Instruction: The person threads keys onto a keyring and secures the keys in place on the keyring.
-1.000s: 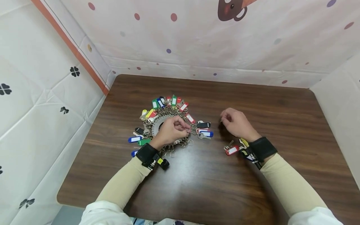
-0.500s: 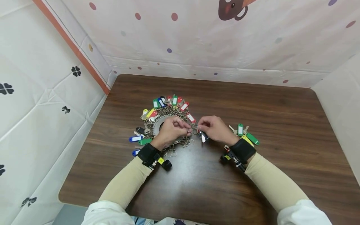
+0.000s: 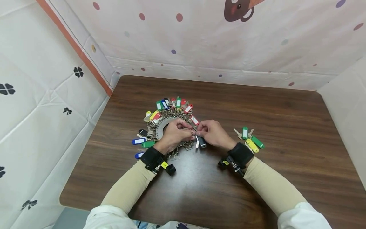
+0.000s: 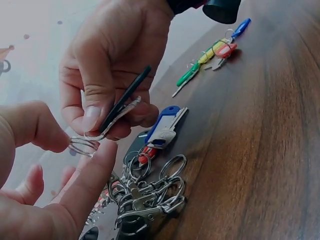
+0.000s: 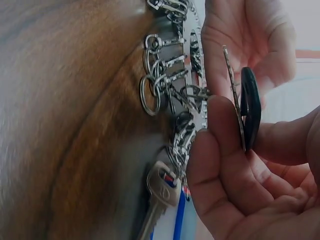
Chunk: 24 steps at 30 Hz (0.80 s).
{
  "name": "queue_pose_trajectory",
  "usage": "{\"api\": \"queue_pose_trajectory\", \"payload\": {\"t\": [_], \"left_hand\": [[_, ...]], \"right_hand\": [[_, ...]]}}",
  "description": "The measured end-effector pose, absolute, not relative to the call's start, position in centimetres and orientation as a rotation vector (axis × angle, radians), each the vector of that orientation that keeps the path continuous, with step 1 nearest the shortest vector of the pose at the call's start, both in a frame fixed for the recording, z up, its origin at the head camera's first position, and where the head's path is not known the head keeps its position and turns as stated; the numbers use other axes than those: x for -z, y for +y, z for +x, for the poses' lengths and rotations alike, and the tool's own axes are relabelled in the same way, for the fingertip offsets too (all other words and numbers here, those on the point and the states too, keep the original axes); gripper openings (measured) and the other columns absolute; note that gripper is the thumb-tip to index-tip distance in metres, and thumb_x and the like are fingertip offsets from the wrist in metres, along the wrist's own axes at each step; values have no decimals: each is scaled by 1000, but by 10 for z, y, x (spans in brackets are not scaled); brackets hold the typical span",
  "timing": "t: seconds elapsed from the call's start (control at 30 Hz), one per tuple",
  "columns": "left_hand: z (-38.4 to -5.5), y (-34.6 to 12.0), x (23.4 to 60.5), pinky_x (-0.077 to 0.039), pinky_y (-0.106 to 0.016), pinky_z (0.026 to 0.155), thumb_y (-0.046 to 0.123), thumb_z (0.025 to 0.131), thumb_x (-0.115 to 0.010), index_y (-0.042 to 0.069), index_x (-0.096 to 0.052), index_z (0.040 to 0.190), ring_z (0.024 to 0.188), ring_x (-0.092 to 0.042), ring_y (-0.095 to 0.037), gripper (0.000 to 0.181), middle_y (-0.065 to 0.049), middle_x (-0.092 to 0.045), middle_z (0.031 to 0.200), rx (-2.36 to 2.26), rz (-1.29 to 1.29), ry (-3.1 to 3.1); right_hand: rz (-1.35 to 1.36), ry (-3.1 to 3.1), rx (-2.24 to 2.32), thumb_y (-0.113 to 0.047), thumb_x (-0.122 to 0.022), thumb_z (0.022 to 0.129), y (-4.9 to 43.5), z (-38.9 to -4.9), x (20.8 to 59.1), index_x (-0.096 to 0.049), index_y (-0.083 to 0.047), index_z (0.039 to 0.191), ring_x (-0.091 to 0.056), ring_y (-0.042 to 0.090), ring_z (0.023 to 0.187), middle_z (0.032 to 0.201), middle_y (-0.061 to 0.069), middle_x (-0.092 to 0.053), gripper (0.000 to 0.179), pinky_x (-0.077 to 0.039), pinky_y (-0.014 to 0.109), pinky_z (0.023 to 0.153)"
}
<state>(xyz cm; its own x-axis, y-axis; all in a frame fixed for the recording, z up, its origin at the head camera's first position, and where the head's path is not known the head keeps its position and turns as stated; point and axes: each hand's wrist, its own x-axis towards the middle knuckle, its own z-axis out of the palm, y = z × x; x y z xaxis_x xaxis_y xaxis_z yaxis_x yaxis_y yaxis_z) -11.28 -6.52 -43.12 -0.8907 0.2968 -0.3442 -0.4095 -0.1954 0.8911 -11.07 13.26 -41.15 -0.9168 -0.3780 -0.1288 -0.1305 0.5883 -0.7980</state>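
In the head view my left hand [image 3: 176, 133] is over the right side of a round grey metal key holder [image 3: 159, 131], hung all round with clips and rings. The left wrist view shows its thumb and finger pinching a metal split ring [image 4: 82, 145]. My right hand [image 3: 213, 135] meets it from the right, gripping a black key tag [image 5: 253, 107] and a silver key [image 5: 231, 75] between thumb and fingers. The tag and key are beside the ring; whether they are threaded on it I cannot tell. Empty rings [image 4: 173, 165] hang from nearby clips.
Red, green, blue and yellow tags with keys fan around the holder, among them a blue tag [image 3: 138, 141]. To the right lie loose keys with green tags [image 3: 257, 142] and a yellow tag [image 3: 252, 145] on the brown wooden table [image 3: 300, 127]. Patterned sheets [image 3: 200, 38] stand behind.
My right hand has moved left from the loose tags to my left hand, picking up a black tag and key on the way. My left hand has stayed almost in place.
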Motion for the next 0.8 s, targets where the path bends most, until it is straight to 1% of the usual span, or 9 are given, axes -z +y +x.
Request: {"api": "queue_pose_trajectory", "payload": {"t": [0.13, 0.2, 0.3, 0.43, 0.7, 0.8], "left_hand": [[-113, -64, 431, -64, -27, 75, -24, 77, -61, -5, -52, 114, 87, -74, -14, 42, -25, -57, 126, -2098, -123, 1631], [-113, -64, 432, -64, -26, 75, -24, 77, -61, -6, -50, 116, 88, -74, -14, 44, -26, -54, 129, -2096, -117, 1621], [-114, -65, 432, -64, -27, 75, -23, 77, -60, -5, -50, 117, 88, -74, -13, 45, -25, -54, 128, -2087, -103, 1623], [-114, -66, 432, -64, -27, 76, -22, 77, -59, -4, -50, 117, 89, -73, -14, 45, -21, -55, 123, -2070, -85, 1632], [-114, -66, 432, -64, -27, 74, -19, 77, -61, -5, -57, 108, 82, -70, -14, 34, -8, -66, 98, -2036, -26, 1687], [-114, -67, 433, -64, -27, 74, -19, 78, -60, -6, -59, 108, 80, -70, -14, 33, -7, -67, 95, -2026, -8, 1698]], "right_hand": [[-385, 2535, 1250, -8, -71, 95, 128, -111, 413, -70, -6, 83, -51, 12, 59, 66, 0, -62, 13, -39, 25, 56], [-359, 2531, 1252, -8, -70, 95, 126, -112, 412, -70, -5, 82, -51, 12, 58, 66, -1, -62, 13, -39, 25, 56], [-330, 2521, 1255, -6, -69, 94, 125, -113, 412, -70, -5, 81, -51, 12, 58, 65, -2, -60, 13, -38, 25, 55], [-296, 2488, 1278, -5, -67, 92, 123, -114, 412, -69, -4, 80, -49, 11, 56, 63, -3, -59, 12, -37, 24, 53], [-222, 2377, 1390, -2, -64, 94, 123, -116, 412, -69, 1, 85, -51, 10, 53, 64, 0, -61, 10, -41, 24, 50], [-212, 2362, 1403, -3, -65, 94, 123, -116, 411, -69, 2, 86, -50, 10, 53, 64, -2, -60, 10, -40, 24, 48]]}}
